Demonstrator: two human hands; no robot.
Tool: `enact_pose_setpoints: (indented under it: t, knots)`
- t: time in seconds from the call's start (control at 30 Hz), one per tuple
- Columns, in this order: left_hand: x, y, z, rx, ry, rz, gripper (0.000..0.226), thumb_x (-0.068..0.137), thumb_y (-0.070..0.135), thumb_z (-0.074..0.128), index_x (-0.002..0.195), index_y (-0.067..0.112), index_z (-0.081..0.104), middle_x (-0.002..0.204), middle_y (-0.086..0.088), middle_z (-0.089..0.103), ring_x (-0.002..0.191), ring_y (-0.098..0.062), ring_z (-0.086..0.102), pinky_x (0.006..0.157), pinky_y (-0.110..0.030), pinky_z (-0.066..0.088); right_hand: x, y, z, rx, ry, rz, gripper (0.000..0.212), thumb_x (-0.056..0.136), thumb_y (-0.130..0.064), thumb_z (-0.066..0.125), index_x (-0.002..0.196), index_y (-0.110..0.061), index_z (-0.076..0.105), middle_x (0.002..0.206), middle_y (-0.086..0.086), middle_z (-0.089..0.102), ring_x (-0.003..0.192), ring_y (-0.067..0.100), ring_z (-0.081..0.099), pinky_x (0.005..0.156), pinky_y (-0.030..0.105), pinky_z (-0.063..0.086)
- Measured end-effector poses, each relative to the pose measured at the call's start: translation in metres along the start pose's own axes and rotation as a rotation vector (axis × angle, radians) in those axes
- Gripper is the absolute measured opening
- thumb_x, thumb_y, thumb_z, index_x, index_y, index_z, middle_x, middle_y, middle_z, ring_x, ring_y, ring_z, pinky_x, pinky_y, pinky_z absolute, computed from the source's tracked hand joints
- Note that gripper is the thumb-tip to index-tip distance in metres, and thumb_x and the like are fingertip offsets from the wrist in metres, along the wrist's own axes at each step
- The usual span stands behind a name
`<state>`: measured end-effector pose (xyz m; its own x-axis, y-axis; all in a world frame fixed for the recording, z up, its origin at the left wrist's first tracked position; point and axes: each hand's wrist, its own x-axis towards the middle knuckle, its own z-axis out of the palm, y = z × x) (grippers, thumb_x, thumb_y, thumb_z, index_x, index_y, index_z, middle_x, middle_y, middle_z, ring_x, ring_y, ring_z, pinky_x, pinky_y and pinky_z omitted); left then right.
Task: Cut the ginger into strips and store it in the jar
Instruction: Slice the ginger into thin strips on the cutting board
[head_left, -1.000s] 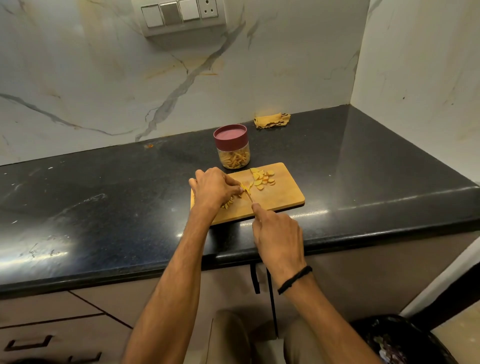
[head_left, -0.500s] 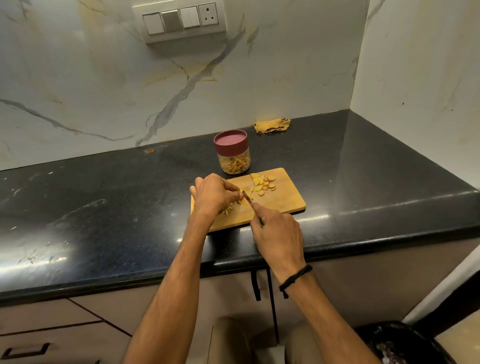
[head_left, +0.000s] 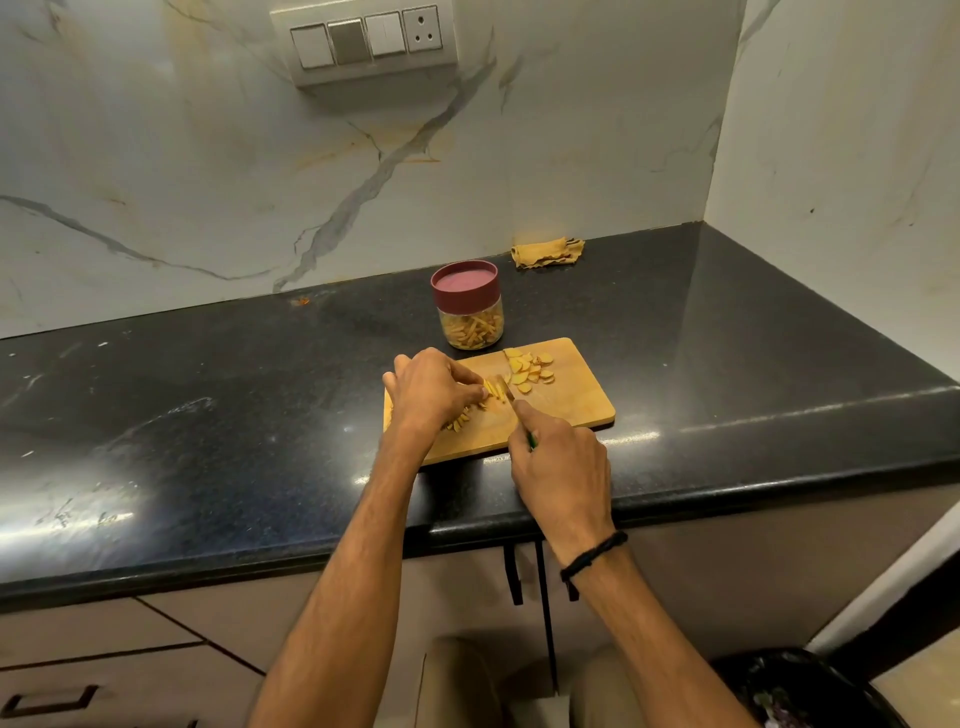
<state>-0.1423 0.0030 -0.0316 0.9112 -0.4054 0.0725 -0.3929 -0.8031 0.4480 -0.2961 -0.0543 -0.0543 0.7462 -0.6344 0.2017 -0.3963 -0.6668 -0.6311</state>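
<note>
A wooden cutting board (head_left: 571, 402) lies near the front edge of the black counter. My left hand (head_left: 431, 387) pinches a small stack of ginger slices (head_left: 491, 387) on the board. My right hand (head_left: 558, 462) grips a knife (head_left: 506, 389) whose blade sits against that stack. Loose ginger slices (head_left: 530, 369) lie at the board's far side, and cut strips (head_left: 460, 422) show under my left hand. Behind the board stands a clear jar (head_left: 470, 312) with a maroon lid on, partly filled with ginger strips.
A crumpled yellow cloth (head_left: 545, 252) lies by the back wall. The black counter (head_left: 208, 415) ends in a corner at the right. A switch panel (head_left: 366, 41) is on the marble wall. A black bin (head_left: 810, 686) stands on the floor at lower right.
The view shifted slightly downward. The knife blade has moved a little along the ginger stack while my left hand keeps hold of it.
</note>
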Motion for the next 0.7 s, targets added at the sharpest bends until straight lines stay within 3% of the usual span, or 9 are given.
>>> enact_pose_setpoints:
  t: [0.17, 0.37, 0.53, 0.7]
  knots:
    - [0.000, 0.000, 0.000, 0.007, -0.001, -0.004, 0.024, 0.084, 0.040, 0.077, 0.105, 0.029, 0.078, 0.115, 0.003, 0.068, 0.116, -0.023, 0.039, 0.088, -0.037, 0.028, 0.002, -0.001, 0.004, -0.019, -0.034, -0.008, 0.042, 0.103, -0.034, 0.041, 0.145, -0.034, 0.042, 0.097, -0.004, 0.066, 0.075, 0.008, 0.046, 0.070, 0.023, 0.043]
    - [0.001, -0.001, 0.001, 0.007, 0.003, 0.000, 0.023, 0.084, 0.040, 0.077, 0.105, 0.030, 0.078, 0.116, 0.004, 0.068, 0.117, -0.023, 0.039, 0.092, -0.039, 0.030, 0.002, 0.001, 0.006, 0.014, 0.007, -0.001, 0.042, 0.103, -0.033, 0.042, 0.145, -0.031, 0.043, 0.092, -0.004, 0.065, 0.072, 0.006, 0.047, 0.064, 0.018, 0.036]
    - [0.001, -0.001, 0.002, 0.003, 0.004, -0.005, 0.022, 0.085, 0.040, 0.077, 0.105, 0.030, 0.078, 0.115, 0.005, 0.068, 0.115, -0.023, 0.038, 0.091, -0.038, 0.030, 0.006, -0.003, 0.008, 0.000, 0.010, -0.044, 0.042, 0.103, -0.033, 0.041, 0.145, -0.033, 0.042, 0.078, -0.009, 0.050, 0.065, 0.006, 0.043, 0.049, 0.011, 0.023]
    - [0.002, -0.001, 0.002, 0.000, 0.010, -0.012, 0.021, 0.085, 0.039, 0.077, 0.103, 0.029, 0.079, 0.111, 0.006, 0.069, 0.113, -0.021, 0.038, 0.087, -0.036, 0.028, 0.015, -0.008, 0.015, -0.028, 0.017, -0.053, 0.041, 0.103, -0.032, 0.041, 0.144, -0.031, 0.043, 0.082, -0.005, 0.060, 0.067, 0.007, 0.045, 0.058, 0.019, 0.033]
